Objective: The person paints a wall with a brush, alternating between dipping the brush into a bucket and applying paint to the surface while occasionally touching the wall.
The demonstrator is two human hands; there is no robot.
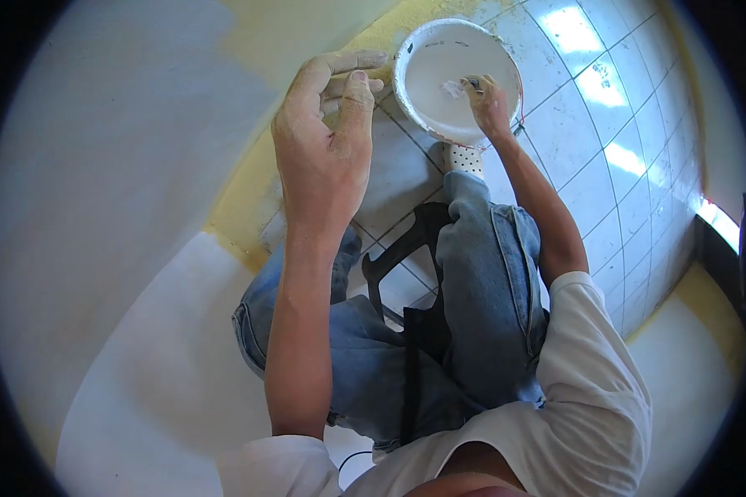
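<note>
The right hand [485,103] reaches into the round white plastic bucket of white paint [456,79], which stands on the white tiled floor [605,149] at the far side, and its fingers pinch a small tool whose tip is hard to make out against the paint. The left hand [327,145] hangs left of the bucket, empty, its fingers loosely together and slightly curled, just beside the rim.
</note>
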